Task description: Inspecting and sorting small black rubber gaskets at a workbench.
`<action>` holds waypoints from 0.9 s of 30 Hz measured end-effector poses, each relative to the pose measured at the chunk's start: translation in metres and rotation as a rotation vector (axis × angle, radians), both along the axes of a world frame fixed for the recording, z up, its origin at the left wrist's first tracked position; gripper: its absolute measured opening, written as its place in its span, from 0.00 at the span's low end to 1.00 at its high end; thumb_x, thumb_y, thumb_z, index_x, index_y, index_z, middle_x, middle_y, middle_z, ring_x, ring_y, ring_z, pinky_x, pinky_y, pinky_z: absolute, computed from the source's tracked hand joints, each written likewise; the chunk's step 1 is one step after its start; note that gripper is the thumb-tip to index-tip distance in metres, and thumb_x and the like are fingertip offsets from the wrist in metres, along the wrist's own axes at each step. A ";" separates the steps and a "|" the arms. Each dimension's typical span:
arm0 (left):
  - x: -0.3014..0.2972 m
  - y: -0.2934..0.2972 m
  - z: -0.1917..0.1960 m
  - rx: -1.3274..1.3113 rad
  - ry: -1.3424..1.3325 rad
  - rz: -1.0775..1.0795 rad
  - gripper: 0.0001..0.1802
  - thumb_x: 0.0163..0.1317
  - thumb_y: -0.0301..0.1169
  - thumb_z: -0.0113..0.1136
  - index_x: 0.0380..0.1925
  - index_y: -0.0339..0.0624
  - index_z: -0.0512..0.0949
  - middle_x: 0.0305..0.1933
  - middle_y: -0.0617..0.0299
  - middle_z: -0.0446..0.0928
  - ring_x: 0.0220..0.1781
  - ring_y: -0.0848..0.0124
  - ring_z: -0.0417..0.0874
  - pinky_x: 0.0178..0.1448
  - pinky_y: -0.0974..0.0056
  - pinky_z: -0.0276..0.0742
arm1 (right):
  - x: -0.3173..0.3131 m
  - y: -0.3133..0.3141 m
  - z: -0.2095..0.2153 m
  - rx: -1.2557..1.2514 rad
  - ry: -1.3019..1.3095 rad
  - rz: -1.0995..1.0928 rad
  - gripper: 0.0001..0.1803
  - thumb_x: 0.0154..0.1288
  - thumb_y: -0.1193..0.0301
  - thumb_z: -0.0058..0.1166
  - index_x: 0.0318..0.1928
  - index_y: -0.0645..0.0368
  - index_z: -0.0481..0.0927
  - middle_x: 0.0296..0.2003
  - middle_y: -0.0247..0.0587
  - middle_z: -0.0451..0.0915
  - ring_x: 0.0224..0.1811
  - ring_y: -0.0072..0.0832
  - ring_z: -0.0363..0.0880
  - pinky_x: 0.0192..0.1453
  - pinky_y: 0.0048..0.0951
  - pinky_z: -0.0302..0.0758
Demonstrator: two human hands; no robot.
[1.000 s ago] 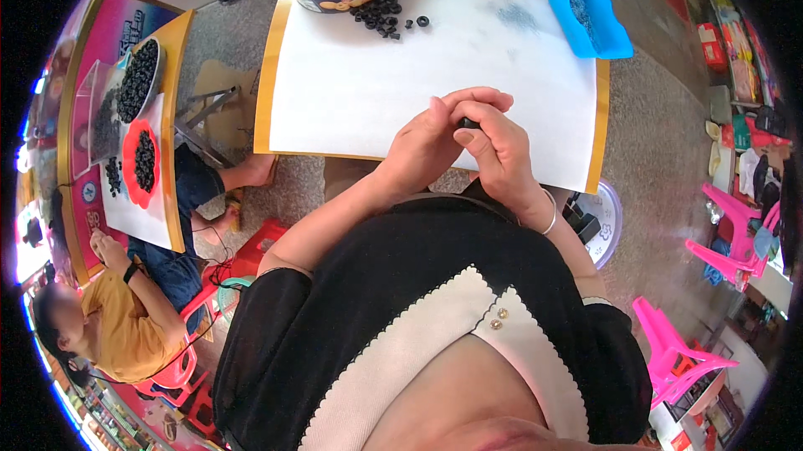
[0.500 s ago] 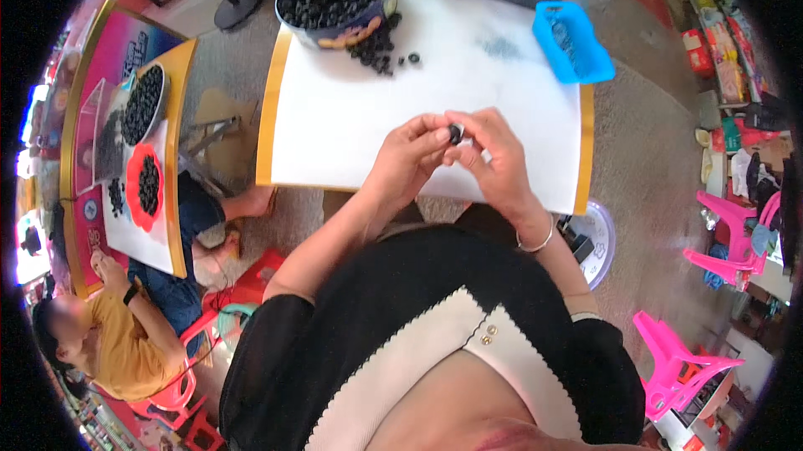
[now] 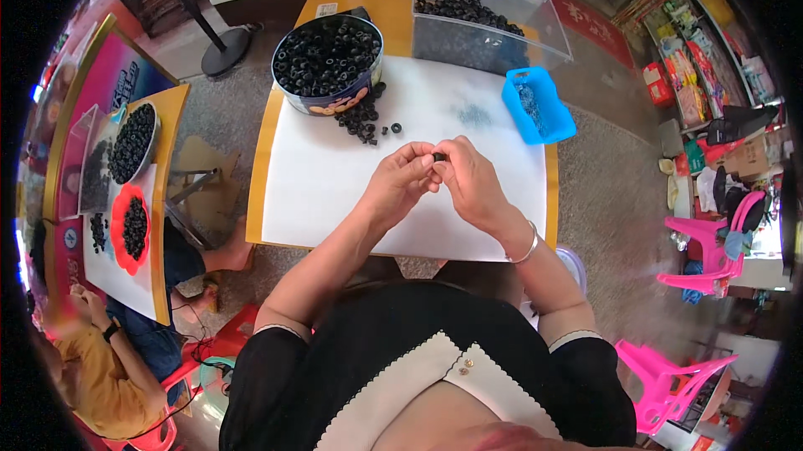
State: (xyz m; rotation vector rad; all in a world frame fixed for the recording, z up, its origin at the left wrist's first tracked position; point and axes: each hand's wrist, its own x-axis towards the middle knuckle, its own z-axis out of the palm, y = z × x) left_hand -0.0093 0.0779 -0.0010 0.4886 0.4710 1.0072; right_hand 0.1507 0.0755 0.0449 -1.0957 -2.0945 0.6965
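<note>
Left hand point(image 3: 400, 181) and right hand point(image 3: 470, 179) have fingers clamped on a black piece point(image 3: 439, 157) between them. Its long axis is unclear.

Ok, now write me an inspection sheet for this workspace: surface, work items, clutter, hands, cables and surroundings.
Surface: white sheet on a yellow-edged table, with a bluish speckled patch.
Work items: small black piece at the fingertips; tub heaped with black rings; clear bin with more dark pieces; blue tray holding small bits.
Clutter: loose rings lying beside the tub.
Hands: left hand and right hand pinch the piece between them.
Cables: dark cable at lower left, ends unclear.
Surroundings: seated co-worker at left; floor fan; pink chair at right.
</note>
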 end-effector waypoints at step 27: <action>-0.015 0.015 -0.051 0.222 0.295 -0.001 0.09 0.63 0.33 0.56 0.33 0.37 0.74 0.30 0.60 0.76 0.30 0.73 0.77 0.35 0.68 0.74 | -0.035 0.103 -0.068 0.146 -0.248 0.153 0.11 0.55 0.74 0.56 0.41 0.60 0.79 0.36 0.41 0.76 0.39 0.32 0.75 0.45 0.28 0.71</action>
